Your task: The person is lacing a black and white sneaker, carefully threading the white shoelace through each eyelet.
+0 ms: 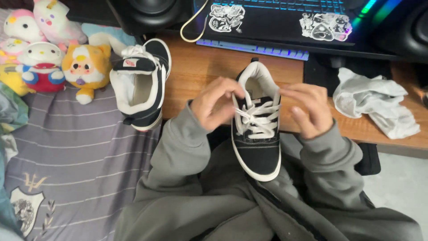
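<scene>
A black sneaker (257, 149) with a white sole and white laces rests on my lap, toe toward me, heel against the wooden desk edge. My left hand (215, 107) pinches the white lace (256, 119) at the shoe's left eyelets. My right hand (308, 109) holds the lace end at the right side of the collar. Both arms wear grey sleeves. The matching second sneaker (141, 85) lies to the left, half on the desk corner and half on the bed, its opening facing up.
A wooden desk (203, 67) carries a laptop (276, 18) with stickers and lit keys, speakers, and a crumpled white cloth (376, 105) at the right. Several plush toys (53, 53) sit on a grey striped bedsheet (80, 160) at the left.
</scene>
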